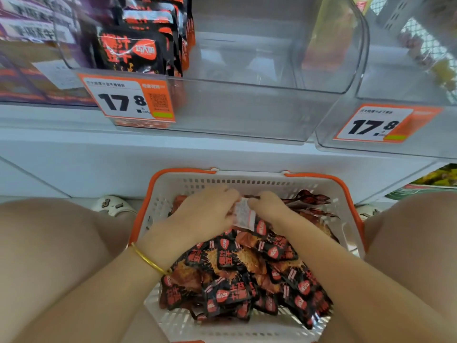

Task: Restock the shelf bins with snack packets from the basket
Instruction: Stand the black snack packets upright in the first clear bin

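A white basket point(247, 180) with orange handles sits on the floor between my knees, heaped with black-and-red snack packets point(232, 280). Both hands reach into its far half. My left hand point(207, 214) and my right hand point(269, 206) together grip one packet point(243, 215), its white label side facing up, fingers curled round its edges. Above, a clear shelf bin point(247, 107) holds a row of upright black-and-red packets point(133, 50) along its left side; the remainder of it is bare.
A second clear bin point(395, 95) stands at the right with a 17.8 price tag point(378, 125). Another 17.8 tag point(131, 99) hangs on the middle bin. Purple packets point(29, 28) fill the left shelf. A white shoe point(112, 205) rests left of the basket.
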Action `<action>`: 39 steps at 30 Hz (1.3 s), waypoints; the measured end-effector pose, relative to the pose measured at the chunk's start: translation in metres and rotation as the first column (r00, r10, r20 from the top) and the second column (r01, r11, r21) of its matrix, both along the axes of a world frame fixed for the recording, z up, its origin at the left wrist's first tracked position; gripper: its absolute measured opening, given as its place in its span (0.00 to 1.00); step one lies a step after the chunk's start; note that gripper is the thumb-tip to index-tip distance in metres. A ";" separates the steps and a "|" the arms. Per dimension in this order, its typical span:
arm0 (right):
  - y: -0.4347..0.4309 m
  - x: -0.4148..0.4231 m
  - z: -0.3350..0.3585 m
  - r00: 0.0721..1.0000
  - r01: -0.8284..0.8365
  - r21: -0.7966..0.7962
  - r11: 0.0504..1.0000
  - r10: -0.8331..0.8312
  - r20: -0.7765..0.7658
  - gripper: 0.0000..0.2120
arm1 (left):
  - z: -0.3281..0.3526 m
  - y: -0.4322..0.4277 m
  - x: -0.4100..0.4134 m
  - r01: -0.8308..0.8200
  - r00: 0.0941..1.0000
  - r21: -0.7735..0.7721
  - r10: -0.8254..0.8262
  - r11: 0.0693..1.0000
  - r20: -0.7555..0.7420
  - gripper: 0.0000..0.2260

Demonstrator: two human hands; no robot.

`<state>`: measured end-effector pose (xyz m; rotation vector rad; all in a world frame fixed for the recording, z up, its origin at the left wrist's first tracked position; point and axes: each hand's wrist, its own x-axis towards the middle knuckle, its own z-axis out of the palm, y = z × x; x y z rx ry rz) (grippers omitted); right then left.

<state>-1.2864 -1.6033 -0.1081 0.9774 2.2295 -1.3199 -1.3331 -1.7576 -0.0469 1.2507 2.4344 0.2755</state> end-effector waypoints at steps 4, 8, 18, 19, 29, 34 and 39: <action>-0.006 -0.002 0.045 0.903 0.369 -0.757 0.540 -0.400 0.155 0.09 | 0.003 -0.003 0.000 0.094 0.990 -0.100 -0.103 0.991 -0.096 0.29; -0.003 0.001 0.072 0.957 0.237 -0.752 0.615 -0.282 0.071 0.20 | 0.026 -0.013 -0.015 -0.021 0.986 0.090 0.035 0.996 -0.160 0.15; -0.025 -0.023 0.186 0.713 -0.280 -0.214 0.936 0.054 -0.699 0.07 | 0.118 -0.049 -0.043 -0.543 0.837 0.638 0.296 0.546 0.460 0.13; -0.028 -0.034 0.200 0.686 -0.269 -0.200 0.942 0.041 -0.726 0.07 | 0.125 -0.052 -0.048 -0.561 0.828 0.699 0.331 0.445 0.453 0.12; -0.058 -0.125 0.255 0.632 -0.157 -0.024 0.987 0.082 -0.770 0.04 | 0.131 -0.078 -0.102 -0.345 0.602 0.808 0.773 0.477 -0.199 0.16; -0.066 -0.139 0.234 0.722 -0.155 0.168 0.973 0.228 -0.654 0.08 | 0.124 -0.076 -0.094 -0.263 0.601 0.771 0.723 0.581 -0.340 0.17; -0.070 -0.148 0.222 0.801 -0.216 0.546 0.809 0.467 -0.375 0.18 | 0.115 -0.074 -0.092 -0.312 0.597 0.690 0.700 0.653 -0.392 0.18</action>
